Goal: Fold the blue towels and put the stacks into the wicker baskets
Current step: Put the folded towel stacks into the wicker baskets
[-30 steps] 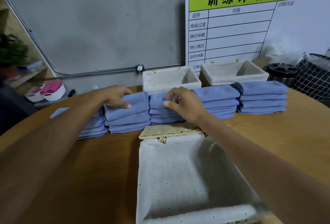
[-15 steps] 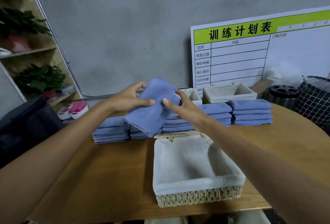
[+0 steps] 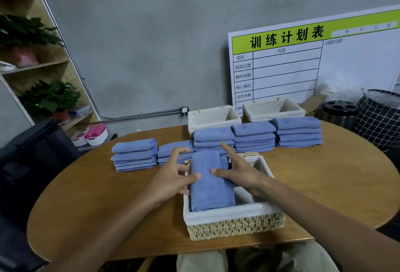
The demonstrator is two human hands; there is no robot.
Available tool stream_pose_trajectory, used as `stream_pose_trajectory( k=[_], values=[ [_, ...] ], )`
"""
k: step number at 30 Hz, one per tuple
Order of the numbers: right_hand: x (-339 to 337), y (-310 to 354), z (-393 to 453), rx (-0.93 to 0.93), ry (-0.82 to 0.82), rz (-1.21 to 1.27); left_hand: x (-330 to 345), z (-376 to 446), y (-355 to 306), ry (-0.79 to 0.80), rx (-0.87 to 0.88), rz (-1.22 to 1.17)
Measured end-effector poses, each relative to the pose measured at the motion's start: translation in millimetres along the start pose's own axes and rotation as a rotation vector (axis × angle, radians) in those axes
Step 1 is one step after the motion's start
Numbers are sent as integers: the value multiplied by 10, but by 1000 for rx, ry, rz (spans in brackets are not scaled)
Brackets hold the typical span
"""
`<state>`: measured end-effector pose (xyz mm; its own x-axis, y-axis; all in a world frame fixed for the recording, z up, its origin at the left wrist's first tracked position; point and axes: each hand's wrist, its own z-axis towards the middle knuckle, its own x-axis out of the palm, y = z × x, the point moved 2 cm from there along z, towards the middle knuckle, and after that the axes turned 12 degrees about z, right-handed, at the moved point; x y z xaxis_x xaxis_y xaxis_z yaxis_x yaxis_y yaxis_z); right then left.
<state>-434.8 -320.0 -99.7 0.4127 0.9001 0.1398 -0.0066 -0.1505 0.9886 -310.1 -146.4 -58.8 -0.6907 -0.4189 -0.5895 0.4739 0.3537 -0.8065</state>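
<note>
- The folded blue microfibre towel bundle (image 3: 211, 181), held up in the air over the table half a second ago, is now down inside the near wicker basket with the white cloth liner (image 3: 236, 224), lying along its left side with its long edge running front to back.
- The left hand (image 3: 171, 179) holds the bundle's left edge: thumb laid across the top, the other fingers (image 3: 183, 169) curled down the side between cloth and liner wall.
- The right hand (image 3: 240, 173) presses the bundle's right edge, thumb flat on top and index finger straight and pointing away; whether its lower fingers wrap the cloth I cannot tell, as the bundle hides them.
- A second earlier both hands were at the row of stacked blue towels (image 3: 254, 136) on the round wooden table (image 3: 91, 185); the second stack from the left (image 3: 173, 152) now sits lower than its neighbours, which fits the bundle having come from there.
- For the task, this reads as the first load landing in a basket; the right half of the liner looks free for another.
- Five stacks remain on the table, and two more lined baskets (image 3: 213, 118) stand unfilled behind them.
- Release looks like the next need.
</note>
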Motion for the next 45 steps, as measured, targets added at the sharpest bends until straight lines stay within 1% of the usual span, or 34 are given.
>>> stream_pose_trajectory(
  k=[1,4,5,6,8,10,13,16,19,20,22,25,28,31,35,40,45],
  values=[
    [1,-24,18,-14,23,-42,-6,16,-1,-22,55,116],
    [22,-93,61,-55,85,-210,-22,38,-8,-128,261,605],
    [35,-131,77,-67,102,-289,-12,50,33,-149,328,696],
    [47,-159,87,-87,117,-379,8,51,71,-142,382,728],
    [70,-211,134,-120,150,-584,59,85,196,-99,413,719],
    [99,-243,145,-133,175,-736,98,118,283,-95,375,733],
    [103,-249,165,-129,163,-791,133,136,264,-80,289,793],
    [63,-198,116,-158,130,-825,106,147,169,-2,297,914],
    [-35,-35,13,-273,79,-1016,-21,162,117,102,281,998],
    [-58,-5,-4,-295,100,-1000,-45,169,121,141,273,1025],
    [-61,-5,-18,-266,187,-933,-29,166,116,214,247,1061],
    [-2,-70,-18,-157,296,-1034,128,168,71,271,236,1180],
    [-13,-99,-8,-137,305,-1091,242,247,54,300,233,1310],
    [-44,-104,1,-115,327,-1075,196,342,74,366,188,1284],
    [-57,-164,14,-112,342,-1062,172,378,52,423,188,1273],
    [-35,-196,44,-135,352,-1122,310,368,30,418,162,1306],
    [-18,-204,33,-139,338,-1137,323,334,26,415,154,1270]
  ],
)
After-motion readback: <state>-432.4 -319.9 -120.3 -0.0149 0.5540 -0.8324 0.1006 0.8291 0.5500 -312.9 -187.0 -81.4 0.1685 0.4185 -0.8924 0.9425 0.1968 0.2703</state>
